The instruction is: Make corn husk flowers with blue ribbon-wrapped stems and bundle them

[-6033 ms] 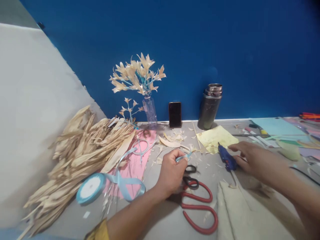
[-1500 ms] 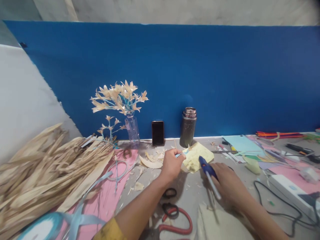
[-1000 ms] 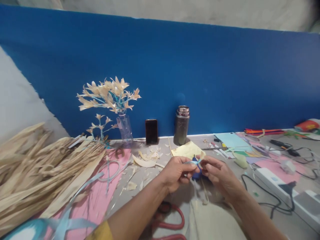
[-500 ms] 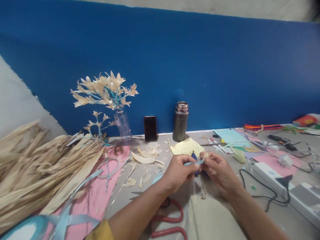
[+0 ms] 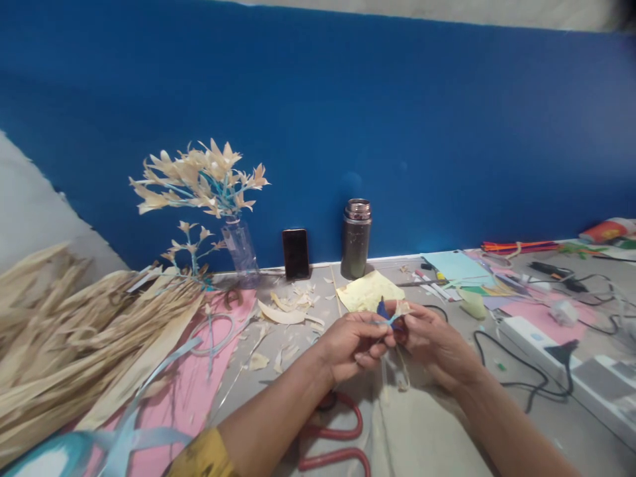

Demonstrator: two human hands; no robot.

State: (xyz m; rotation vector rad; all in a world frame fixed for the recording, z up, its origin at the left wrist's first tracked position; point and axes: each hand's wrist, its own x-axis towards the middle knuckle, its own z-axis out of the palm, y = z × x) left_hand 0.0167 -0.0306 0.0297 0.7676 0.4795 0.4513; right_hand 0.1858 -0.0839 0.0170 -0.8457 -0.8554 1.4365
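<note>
My left hand (image 5: 354, 346) is closed in a pinch on the light blue stem (image 5: 387, 321) of a small flower. My right hand (image 5: 437, 338) pinches the same piece near its pale flower head (image 5: 402, 309), its fingers curled close to my left fingertips. Just behind the fingers, the blue nozzle end of what looks like a glue gun (image 5: 381, 307) shows; the rest is covered by the hands. Red-handled scissors (image 5: 342, 434) lie below my left forearm. A crumpled yellow paper (image 5: 368, 291) is beyond the hands.
Dried husks (image 5: 44, 331) fill the left side beside pink paper (image 5: 193, 397) and blue ribbon (image 5: 134, 434). A bottle vase of pale flowers (image 5: 241, 248), a phone (image 5: 296, 254) and a flask (image 5: 356, 238) stand along the wall. A power strip (image 5: 527, 341) with cables lies right.
Both hands stay together on the flower. My left hand has turned slightly, its lower fingers now more visible. The view has shifted a little.
</note>
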